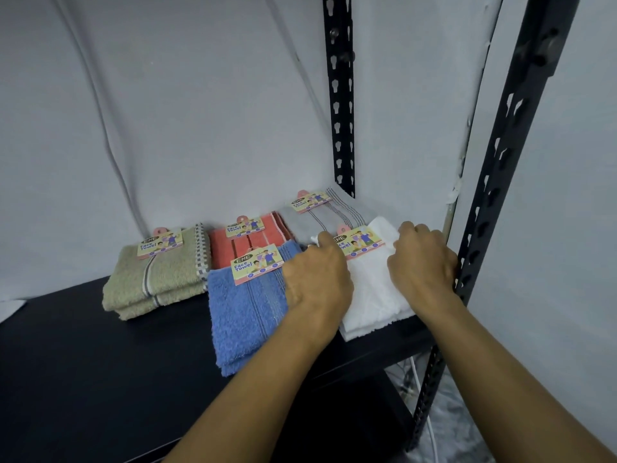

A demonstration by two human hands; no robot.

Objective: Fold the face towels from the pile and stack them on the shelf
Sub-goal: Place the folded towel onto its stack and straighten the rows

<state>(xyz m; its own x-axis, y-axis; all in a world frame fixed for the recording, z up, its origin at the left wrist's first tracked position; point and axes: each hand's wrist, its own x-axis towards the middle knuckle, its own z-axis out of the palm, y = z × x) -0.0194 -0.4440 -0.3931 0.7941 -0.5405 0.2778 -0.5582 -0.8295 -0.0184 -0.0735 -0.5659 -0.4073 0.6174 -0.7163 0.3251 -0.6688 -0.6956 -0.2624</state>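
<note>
- White towel [374,289], folded, lies at the right end of the black shelf [83,362]; both hands rest on it with curled fingers.
- Left hand [317,275] pinches its far left edge beside the paper label [359,242].
- Right hand [422,259] grips its far right corner, close to the black post [494,208].
- Blue towel [247,312] lies just left, touching; grey [327,218], red [250,242] and green [157,275] towels lie behind and further left.

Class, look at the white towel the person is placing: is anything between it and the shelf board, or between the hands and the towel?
Nothing visible. The white towel already lies on the shelf, and the left hand and right hand both rest directly on it.
</note>
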